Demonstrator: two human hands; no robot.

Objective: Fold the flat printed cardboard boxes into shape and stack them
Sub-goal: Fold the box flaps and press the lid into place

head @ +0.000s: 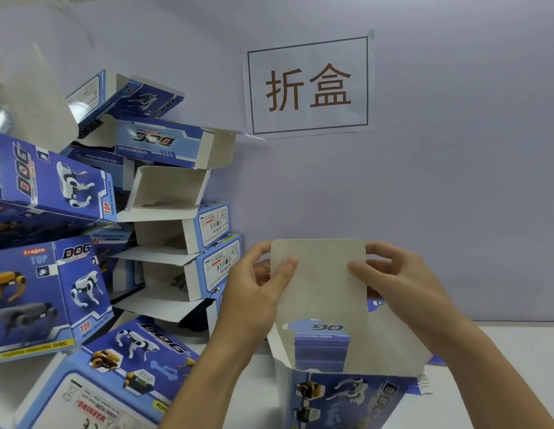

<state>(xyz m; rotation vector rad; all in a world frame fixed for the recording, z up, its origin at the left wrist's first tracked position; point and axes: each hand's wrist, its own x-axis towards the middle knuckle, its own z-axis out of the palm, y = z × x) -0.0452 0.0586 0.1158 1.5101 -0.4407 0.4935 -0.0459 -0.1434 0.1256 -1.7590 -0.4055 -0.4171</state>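
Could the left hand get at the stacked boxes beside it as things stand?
Probably yes. The left hand is right beside the stacked boxes with nothing between them, but it is gripping the flap of the box being folded and would have to let go first.

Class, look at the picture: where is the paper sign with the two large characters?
In the head view the paper sign is stuck on the wall upper centre, above both hands and right of the stack of folded boxes.

— What does the paper sign (308,86) on the wall say?
— "折盒", brown characters in a dark frame.
— And left of the sign?
— The stacked boxes (52,187) read "DOG", "TOP", "FUNNY MOVING DOG", "3+ages" and "WARNING!". Below the sign, the held box (337,394) shows "DOG" upside down.
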